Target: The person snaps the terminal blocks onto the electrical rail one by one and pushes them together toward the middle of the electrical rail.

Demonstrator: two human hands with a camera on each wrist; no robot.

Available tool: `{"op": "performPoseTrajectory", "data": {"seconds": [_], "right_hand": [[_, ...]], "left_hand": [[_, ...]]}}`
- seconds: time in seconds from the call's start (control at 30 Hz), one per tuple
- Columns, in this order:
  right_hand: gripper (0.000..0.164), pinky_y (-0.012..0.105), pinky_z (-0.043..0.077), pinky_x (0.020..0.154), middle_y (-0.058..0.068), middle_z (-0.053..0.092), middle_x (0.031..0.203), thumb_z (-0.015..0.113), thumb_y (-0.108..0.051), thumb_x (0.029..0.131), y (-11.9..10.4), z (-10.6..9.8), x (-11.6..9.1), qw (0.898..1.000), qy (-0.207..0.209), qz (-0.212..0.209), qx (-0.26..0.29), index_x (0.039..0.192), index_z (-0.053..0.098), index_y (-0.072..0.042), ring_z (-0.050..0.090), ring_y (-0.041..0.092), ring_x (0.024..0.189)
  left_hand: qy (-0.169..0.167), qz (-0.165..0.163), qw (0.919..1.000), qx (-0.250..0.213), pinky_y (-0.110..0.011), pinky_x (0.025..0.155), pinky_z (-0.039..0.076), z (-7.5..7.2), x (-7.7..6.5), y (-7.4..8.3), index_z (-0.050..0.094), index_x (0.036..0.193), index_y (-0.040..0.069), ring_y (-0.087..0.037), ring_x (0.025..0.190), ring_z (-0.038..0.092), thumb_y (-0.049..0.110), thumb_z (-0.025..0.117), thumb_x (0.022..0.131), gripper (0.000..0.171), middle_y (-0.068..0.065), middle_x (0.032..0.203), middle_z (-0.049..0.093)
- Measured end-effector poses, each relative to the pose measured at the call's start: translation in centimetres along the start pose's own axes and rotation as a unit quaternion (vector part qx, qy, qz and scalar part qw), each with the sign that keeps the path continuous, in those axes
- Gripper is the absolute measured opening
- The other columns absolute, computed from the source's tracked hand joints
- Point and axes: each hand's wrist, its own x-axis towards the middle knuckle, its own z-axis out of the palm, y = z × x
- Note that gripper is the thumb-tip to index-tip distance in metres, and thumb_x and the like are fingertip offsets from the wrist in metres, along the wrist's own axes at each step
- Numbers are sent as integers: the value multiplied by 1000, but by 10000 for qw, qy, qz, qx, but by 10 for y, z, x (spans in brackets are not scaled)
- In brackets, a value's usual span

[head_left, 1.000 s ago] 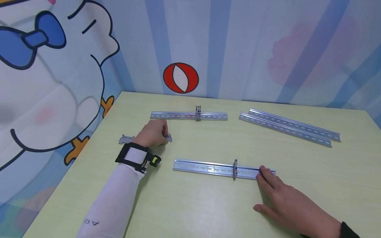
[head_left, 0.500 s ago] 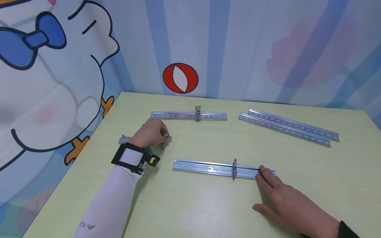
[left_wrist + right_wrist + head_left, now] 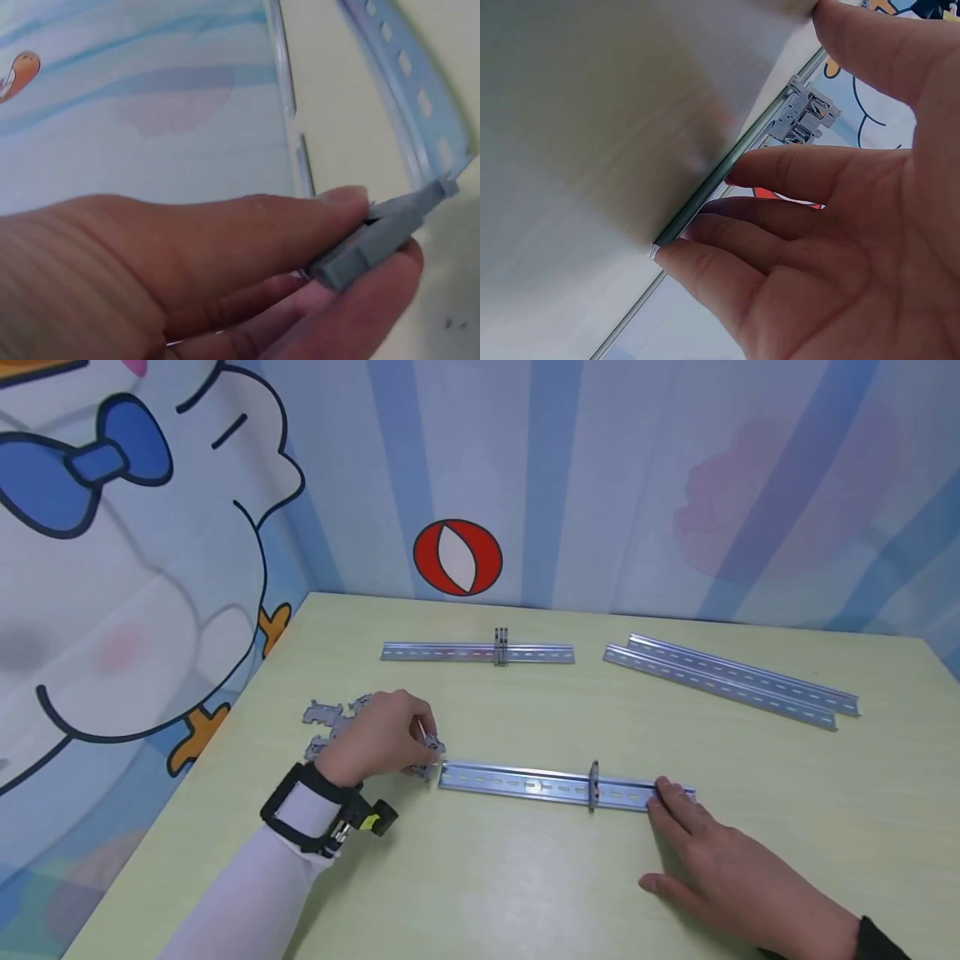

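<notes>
My left hand [image 3: 378,737] pinches a grey DIN-rail terminal block [image 3: 379,240] between thumb and fingers, just off the left end of the near DIN rail [image 3: 517,782]. In the left wrist view the block lies tilted, apparently close to that rail's end. One terminal block [image 3: 593,787] stands upright on the rail, right of its middle; its side with metal clips shows in the right wrist view. My right hand [image 3: 731,864] rests extended fingers on the rail's right end, its thumb apart on the table side. Several loose terminal blocks [image 3: 322,713] lie beside my left hand, partly hidden by it.
Farther back lies another DIN rail [image 3: 438,652] carrying a few terminal blocks [image 3: 500,647] side by side. Two bare rails [image 3: 720,683] lie slanted together at the back right. A printed fabric wall [image 3: 585,485] borders the table [image 3: 510,877] at the back and left.
My left hand has lifted a terminal block from the loose pile and brought it toward me to the near rail's left end, uncovering more loose blocks. My right hand stays in place.
</notes>
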Motion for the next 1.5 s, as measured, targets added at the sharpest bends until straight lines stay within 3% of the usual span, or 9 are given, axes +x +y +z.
{"op": "performPoseTrajectory", "data": {"seconds": [0.17, 0.3, 0.57, 0.7, 0.93, 1.23, 1.5], "right_hand": [[82, 49, 50, 91, 28, 33, 151, 62, -56, 89, 1, 0, 0, 10000, 9, 7, 21, 139, 47, 6, 45, 43, 131], [82, 48, 50, 91, 28, 34, 151, 63, -55, 89, 1, 0, 0, 10000, 31, -20, 27, 139, 46, 6, 45, 43, 131], [83, 48, 49, 93, 27, 32, 152, 60, -57, 89, 0, -1, -1, 9999, -47, -25, 86, 141, 44, 6, 44, 43, 132], [81, 48, 50, 91, 28, 32, 151, 63, -54, 89, 0, 0, -1, 9998, 106, -133, 65, 140, 45, 7, 44, 43, 132], [81, 49, 51, 90, 28, 33, 151, 63, -54, 89, -1, -2, 0, 9999, 30, -92, 76, 139, 46, 7, 45, 44, 131], [82, 50, 50, 91, 27, 30, 153, 61, -55, 90, 1, -6, 1, 9999, -30, 24, 144, 142, 43, 5, 42, 43, 133], [82, 49, 50, 92, 27, 32, 152, 63, -55, 89, 0, -1, 1, 9998, -49, 29, 193, 140, 45, 6, 43, 44, 132]], "left_hand": [[148, 50, 9996, -226, -28, 49, 47, 13, -9, 9, 63, 76, 9, -15, 51, 58, 7, 81, 74, 18, -2, 65, 60], [258, 84, 9990, -368, -28, 48, 44, 22, -7, 10, 58, 71, 9, -15, 51, 57, 5, 79, 74, 21, -2, 63, 58], [308, -153, 9991, -236, -27, 46, 41, 30, -1, 12, 56, 68, 8, -16, 48, 57, 2, 74, 74, 20, -3, 62, 59], [297, -152, 9988, -353, -26, 45, 40, 32, 3, 13, 55, 66, 7, -16, 45, 58, -1, 72, 73, 20, -4, 61, 59], [188, -227, 9980, -559, -26, 44, 42, 30, 7, 15, 56, 63, 5, -16, 42, 61, -5, 70, 71, 19, -6, 59, 58], [10, -260, 9994, -214, -27, 45, 48, 25, 16, 28, 60, 59, 4, -15, 38, 61, -7, 70, 71, 19, -6, 53, 60], [-111, -284, 9995, -123, -26, 48, 51, 30, 19, 24, 60, 58, 4, -13, 37, 60, -5, 72, 72, 20, -4, 51, 60]]}}
